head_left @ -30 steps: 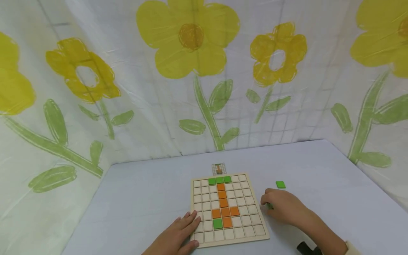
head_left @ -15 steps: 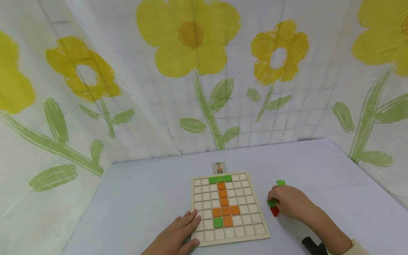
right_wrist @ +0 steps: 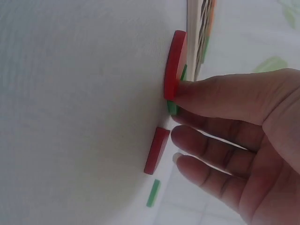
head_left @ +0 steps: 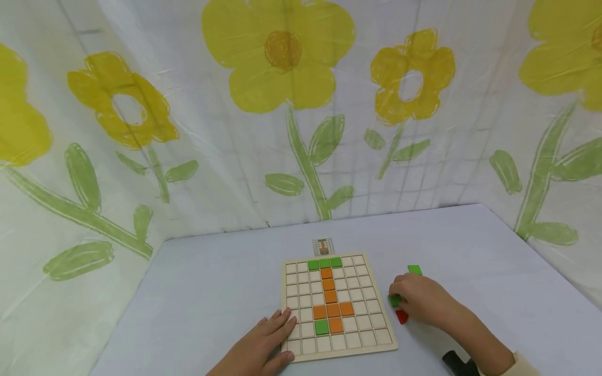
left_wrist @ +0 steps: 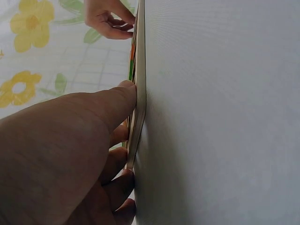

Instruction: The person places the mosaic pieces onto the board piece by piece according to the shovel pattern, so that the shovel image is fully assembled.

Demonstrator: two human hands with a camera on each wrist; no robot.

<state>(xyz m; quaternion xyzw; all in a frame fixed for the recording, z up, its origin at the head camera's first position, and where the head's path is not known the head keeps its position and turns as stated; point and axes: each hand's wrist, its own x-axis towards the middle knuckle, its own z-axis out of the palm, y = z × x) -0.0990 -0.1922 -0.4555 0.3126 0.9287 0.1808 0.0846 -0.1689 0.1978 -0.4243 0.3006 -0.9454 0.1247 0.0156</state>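
Note:
My left hand (head_left: 256, 342) rests at the left edge of a wooden grid board (head_left: 308, 345), fingers on its border and thumb at the near corner. Green tiles (head_left: 325, 263) and orange tiles (head_left: 333, 310) sit in some of the board's squares. To the right of the board, my right hand (head_left: 423, 297) is down at the table, pinching a green square tile (right_wrist: 172, 108) between thumb and index finger. A red piece (right_wrist: 174, 65) with a curved edge lies against the thumb tip. Another red piece (right_wrist: 157, 151), by the other fingertips, is hidden from the head view.
A loose green tile (head_left: 415, 269) lies beyond the right hand. Behind the board is a small picture card (head_left: 323, 246) with a grid pattern. A black object (head_left: 455, 361) shows by the right forearm. A flower-printed curtain (head_left: 226, 172) hangs behind the white table (head_left: 211, 282).
My right hand first shifted right, uncovering the red piece, then moved slightly back left with the green tile and red piece. My left hand and the board stay put.

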